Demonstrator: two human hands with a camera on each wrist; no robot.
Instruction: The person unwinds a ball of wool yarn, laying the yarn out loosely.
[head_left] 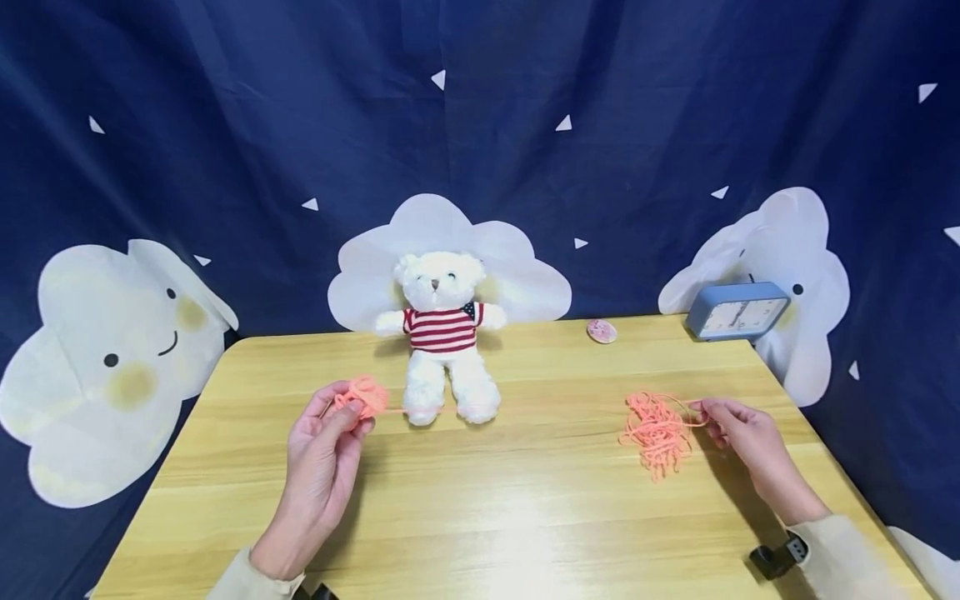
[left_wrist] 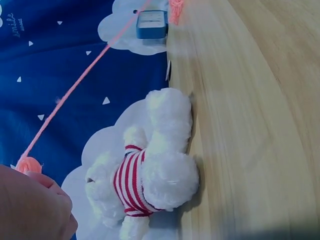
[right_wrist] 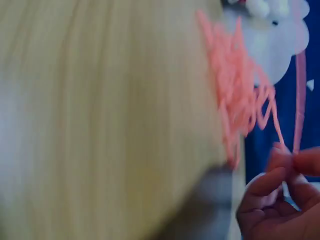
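Dark blue cloth [head_left: 510, 50], softly creased and printed with white clouds and small white triangles, hangs behind a smooth table of pale yellow wood grain [head_left: 525, 533]. Taking the table's middle as our dial, we see a fluffy white teddy bear [head_left: 446, 329] at eleven o'clock, sitting upright in a knitted shirt of red and white stripes. At one o'clock lies a small flat pink patterned disc [head_left: 602, 331], and at two, near the far corner, stands a boxy blue clock [head_left: 738, 311] with a pale face whose reading we cannot make out.

We find the coral-pink yarn in two parts. At ten o'clock, the left hand [head_left: 324, 467] grips a small, rounded wound ball of coral yarn [head_left: 366, 393] between thumb and fingers, raised above the wood. Towards three o'clock, a loose heap of coral yarn [head_left: 654, 433] lies in tangled, overlapping loops, and just beside it the right hand [head_left: 750, 442] pinches yarn narrowly between thumb and fingertips. From the ball we follow a taut, slightly fuzzy strand [left_wrist: 82, 76] rightward, passing before the bear's feet.
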